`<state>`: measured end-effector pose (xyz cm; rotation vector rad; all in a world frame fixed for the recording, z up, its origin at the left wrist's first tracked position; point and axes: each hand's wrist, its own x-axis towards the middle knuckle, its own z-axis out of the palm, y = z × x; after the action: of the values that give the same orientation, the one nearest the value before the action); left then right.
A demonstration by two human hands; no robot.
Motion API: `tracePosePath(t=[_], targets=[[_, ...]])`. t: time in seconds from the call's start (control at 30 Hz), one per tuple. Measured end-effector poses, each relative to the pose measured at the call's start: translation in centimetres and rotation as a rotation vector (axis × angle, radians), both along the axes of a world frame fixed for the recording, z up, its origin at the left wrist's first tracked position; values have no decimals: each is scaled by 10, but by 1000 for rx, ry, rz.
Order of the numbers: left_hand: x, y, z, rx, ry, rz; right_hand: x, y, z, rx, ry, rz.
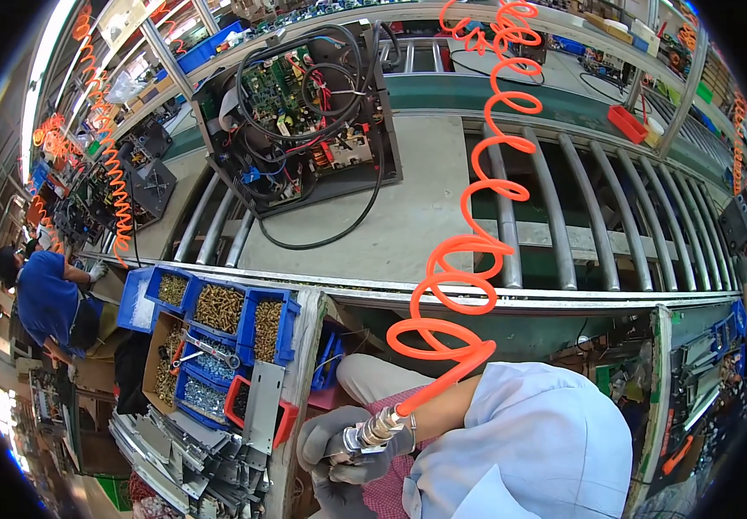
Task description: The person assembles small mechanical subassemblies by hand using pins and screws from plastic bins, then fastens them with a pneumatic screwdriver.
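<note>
My right hand [363,465], in a grey glove, is closed at the metal coupling [375,432] on the end of an orange coiled air hose [450,382]. Whatever tool sits below the coupling is hidden by the gloves. Another grey-gloved part, which looks like my left hand [337,500], lies close against the right one at the lower edge; its fingers cannot be made out. Just left of the hands are a stack of flat metal brackets [188,463] and a long grey metal plate [263,406].
Blue bins [280,356] of screws stand at the left, with a ratchet wrench [209,353] across them. Beyond, an opened chassis [391,138] with a circuit board and black cables rests on a board [430,203] over the roller conveyor [555,216]. A co-worker in blue [47,298] is at far left.
</note>
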<state>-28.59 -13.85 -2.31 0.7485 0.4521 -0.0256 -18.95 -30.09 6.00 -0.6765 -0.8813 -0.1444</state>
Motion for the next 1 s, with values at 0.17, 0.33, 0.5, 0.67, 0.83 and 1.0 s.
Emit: tracePosePath(t=[0.17, 0.33, 0.5, 0.67, 0.83, 1.0], targets=[[-1, -11, 18, 120, 11, 37, -2, -2, 7, -10, 42, -60], [1, -31, 55, 265, 30, 67, 3, 2, 0, -6, 36, -82], [-5, -28, 53, 188, 81, 135, -5, 3, -1, 151, 298, 215], [-3, -22, 40, 190, 69, 73, -3, -1, 3, 35, 210, 47], [8, -62, 85, 341, -20, 240, 3, -3, -4, 67, 205, 58], [11, -73, 85, 675, -47, 253, 8, -8, -13, 145, 326, 161]])
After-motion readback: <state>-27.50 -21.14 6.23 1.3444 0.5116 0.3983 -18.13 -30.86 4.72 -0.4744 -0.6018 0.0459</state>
